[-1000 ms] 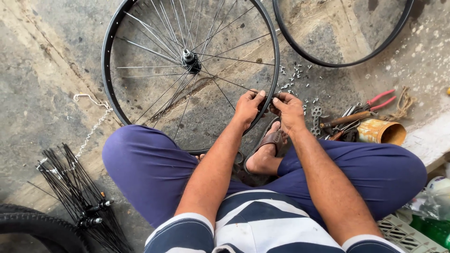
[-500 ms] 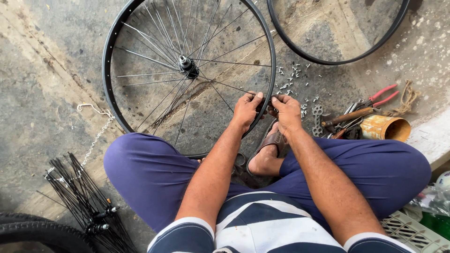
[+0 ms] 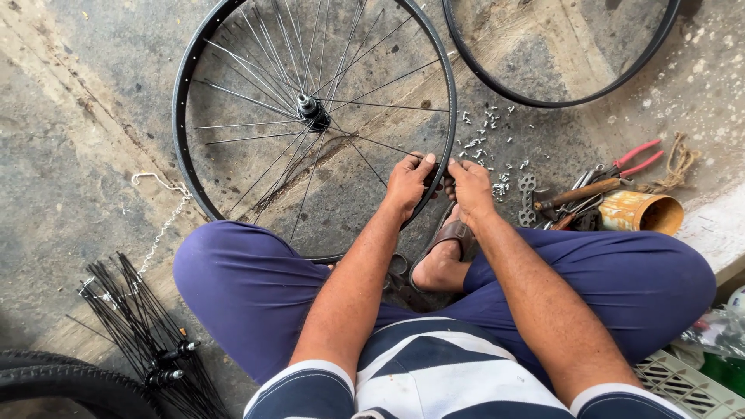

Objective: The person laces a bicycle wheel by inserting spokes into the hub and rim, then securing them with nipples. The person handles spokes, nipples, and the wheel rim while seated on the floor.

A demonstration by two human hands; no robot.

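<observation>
Little has shifted since a moment ago: both hands stay at the near rim of the spoked wheel lying on the stained concrete floor. Left hand and right hand pinch together there; what they grip is too small to make out. Loose nipples lie scattered beyond. A rusty yellow tin lies on its side beside red-handled pliers.

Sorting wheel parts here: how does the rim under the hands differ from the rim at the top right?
The rim under the hands has a hub and spokes laced in; the top-right rim is a bare hoop. Both hands, left hand and right hand, touch the first; the second lies untouched and partly out of frame. Both are black and lie flat on the concrete.
</observation>
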